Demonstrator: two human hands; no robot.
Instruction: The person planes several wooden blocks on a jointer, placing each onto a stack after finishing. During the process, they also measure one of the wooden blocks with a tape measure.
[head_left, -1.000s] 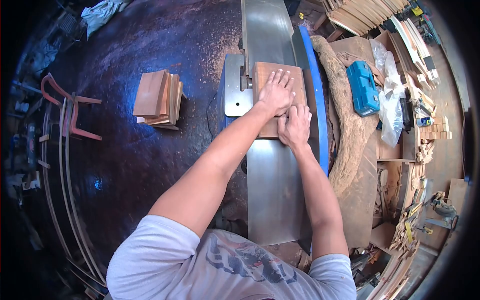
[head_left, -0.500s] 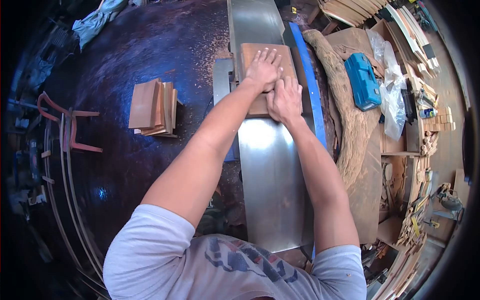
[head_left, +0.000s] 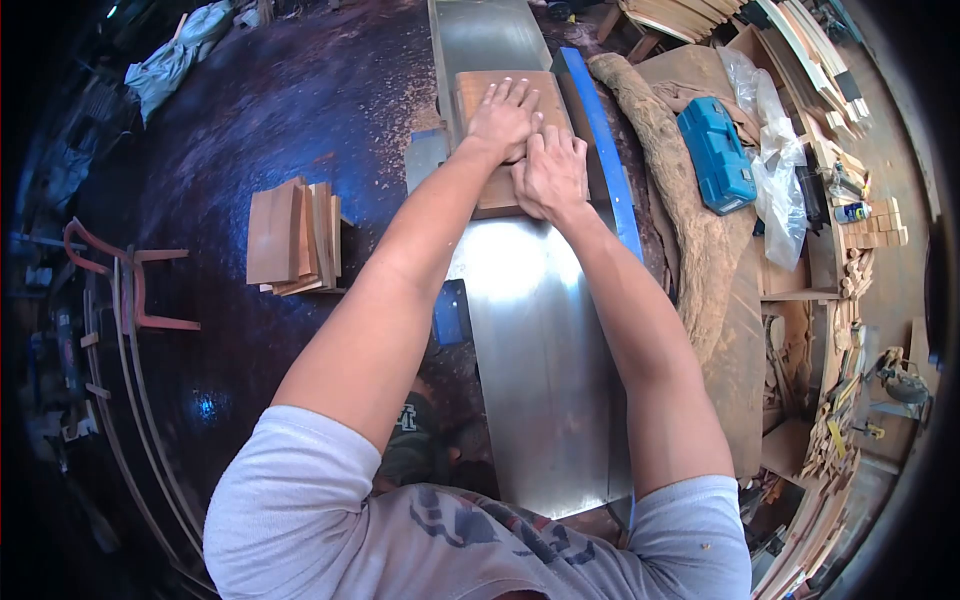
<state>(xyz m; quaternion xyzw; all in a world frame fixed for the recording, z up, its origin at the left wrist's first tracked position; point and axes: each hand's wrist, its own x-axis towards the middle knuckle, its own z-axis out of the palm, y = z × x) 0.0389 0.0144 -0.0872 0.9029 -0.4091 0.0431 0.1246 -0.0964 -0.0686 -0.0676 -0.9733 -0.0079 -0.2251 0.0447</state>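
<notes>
A wooden board (head_left: 490,88) lies flat on the long metal bed of a jointer (head_left: 535,370), alongside its blue-edged fence (head_left: 603,150). My left hand (head_left: 503,122) rests open on top of the board, palm down with fingers spread forward. Just behind and to its right, my right hand (head_left: 553,175) is closed over the board's near part, its fingers bent and knuckles up. The two hands touch or nearly touch. The underside of the board and the cutter are hidden beneath it.
A stack of boards (head_left: 290,238) stands to the left, with wood shavings (head_left: 405,105) on the floor. At right are a rough log (head_left: 665,170), a teal case (head_left: 717,155), clear plastic (head_left: 778,190) and shelves of wood pieces. A reddish curved frame (head_left: 137,270) is at far left.
The board and both hands have slid a little farther forward along the metal bed. The whole view has shifted slightly. Both hands keep their pose on the board.
</notes>
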